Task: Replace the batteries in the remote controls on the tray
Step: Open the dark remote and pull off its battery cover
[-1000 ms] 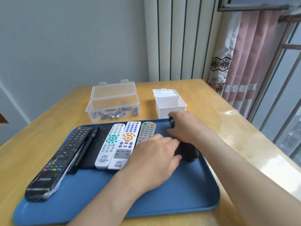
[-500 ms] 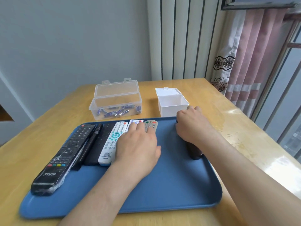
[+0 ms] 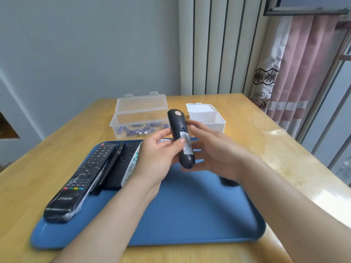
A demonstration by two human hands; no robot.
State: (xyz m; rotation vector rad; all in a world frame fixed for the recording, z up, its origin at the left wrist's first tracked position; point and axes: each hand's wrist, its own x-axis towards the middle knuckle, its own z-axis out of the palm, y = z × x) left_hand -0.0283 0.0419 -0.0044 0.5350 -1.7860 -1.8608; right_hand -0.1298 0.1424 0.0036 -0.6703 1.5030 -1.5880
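Note:
A rounded black remote (image 3: 180, 137) is held up above the blue tray (image 3: 190, 215), its back side with a label facing me. My left hand (image 3: 157, 156) grips it from the left with the thumb on the label. My right hand (image 3: 214, 152) cups it from the right and behind. On the tray's left lie a long black remote in plastic wrap (image 3: 81, 183), a slim black remote (image 3: 112, 164), another black one (image 3: 123, 166) and a white remote (image 3: 133, 164) partly hidden by my left hand. One more dark remote (image 3: 228, 182) peeks out under my right forearm.
A clear open box with several blue batteries (image 3: 139, 123) stands behind the tray. A small white open box (image 3: 207, 118) sits to its right. The wooden table (image 3: 275, 149) ends near a pink curtain (image 3: 296, 73) and a window on the right.
Both hands were flat on the tray over the remotes. They have lifted the rounded black remote off the tray and turned its back up toward me.

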